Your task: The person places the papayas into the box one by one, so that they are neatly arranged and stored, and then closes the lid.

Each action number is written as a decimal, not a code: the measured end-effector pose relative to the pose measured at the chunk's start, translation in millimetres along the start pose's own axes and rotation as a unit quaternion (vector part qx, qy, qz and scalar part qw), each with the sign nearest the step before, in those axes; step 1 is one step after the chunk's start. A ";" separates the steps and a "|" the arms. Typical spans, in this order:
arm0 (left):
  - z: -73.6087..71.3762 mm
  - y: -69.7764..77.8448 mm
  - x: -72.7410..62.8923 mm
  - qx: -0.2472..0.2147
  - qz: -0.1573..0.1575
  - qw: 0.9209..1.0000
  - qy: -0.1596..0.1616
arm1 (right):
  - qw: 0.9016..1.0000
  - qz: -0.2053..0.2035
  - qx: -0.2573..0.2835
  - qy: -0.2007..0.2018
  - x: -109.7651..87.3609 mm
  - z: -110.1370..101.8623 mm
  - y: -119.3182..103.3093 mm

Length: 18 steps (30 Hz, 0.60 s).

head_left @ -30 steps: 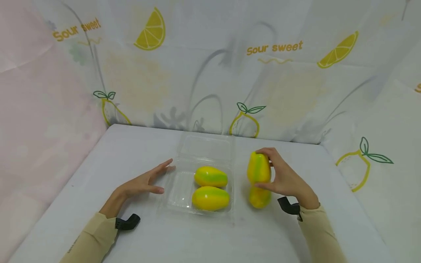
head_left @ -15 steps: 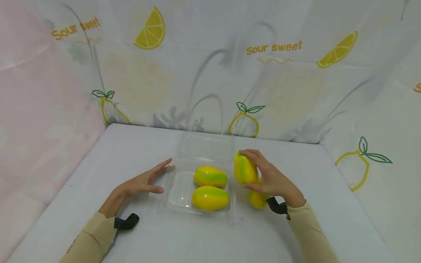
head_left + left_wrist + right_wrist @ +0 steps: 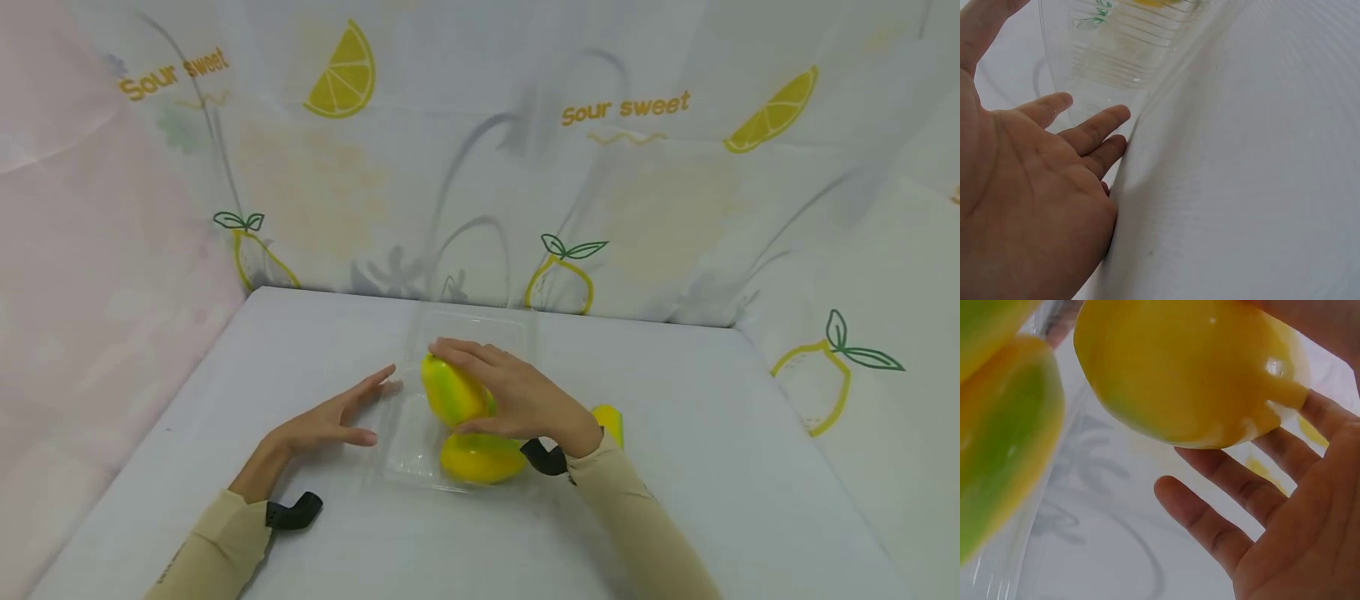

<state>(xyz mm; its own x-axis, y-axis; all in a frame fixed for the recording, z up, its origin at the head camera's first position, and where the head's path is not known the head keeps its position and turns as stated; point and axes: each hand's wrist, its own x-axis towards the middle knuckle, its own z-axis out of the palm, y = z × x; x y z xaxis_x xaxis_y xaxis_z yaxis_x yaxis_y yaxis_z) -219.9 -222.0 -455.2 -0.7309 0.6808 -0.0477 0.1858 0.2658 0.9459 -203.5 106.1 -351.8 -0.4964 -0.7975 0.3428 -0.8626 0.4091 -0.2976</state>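
Note:
In the head view, my right hand (image 3: 528, 400) holds a glossy yellow papaya (image 3: 452, 390) with a green streak, tilted above a clear plastic box (image 3: 411, 442). Thumb and fingers lie on opposite sides of the fruit, which fills the top of the right wrist view. Below it, another papaya (image 3: 480, 460) lies on its side in the box; a further one behind is mostly hidden by the held fruit and hand. My left hand (image 3: 326, 422) rests beside the box's left wall, fingers spread and holding nothing. Its fingertips (image 3: 1119, 114) are close to the box wall in the left wrist view.
One more papaya (image 3: 611, 423) lies on the white table (image 3: 720, 467) right of the box, partly behind the right forearm. The box's clear lid (image 3: 480, 321) is folded back toward the lemon-printed cloth (image 3: 667, 217) behind the table.
My right hand has carried the papaya leftward from beside the box to above it, tilting the fruit on the way. The left hand has stayed in place.

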 end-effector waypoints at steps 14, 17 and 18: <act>0.4 0.2 0.6 0.005 0.005 1.000 0.001 | 0.992 0.047 0.028 -0.116 32.6 34.8 -7.4; 0.7 -0.1 0.3 0.004 0.008 1.000 0.000 | 0.989 0.055 0.021 -0.134 34.7 38.3 -8.2; 0.7 -0.1 0.2 0.005 0.008 1.000 0.000 | 0.988 0.059 0.018 -0.139 35.3 39.0 -8.3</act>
<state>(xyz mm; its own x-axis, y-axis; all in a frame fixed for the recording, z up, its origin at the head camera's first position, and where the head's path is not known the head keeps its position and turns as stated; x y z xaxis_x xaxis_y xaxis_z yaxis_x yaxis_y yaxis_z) -219.6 -221.3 -455.5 -0.7283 0.6845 -0.0328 0.2033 0.2614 0.9436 -210.1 57.3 -371.9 -0.5428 -0.8385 0.0479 -0.7944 0.4941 -0.3532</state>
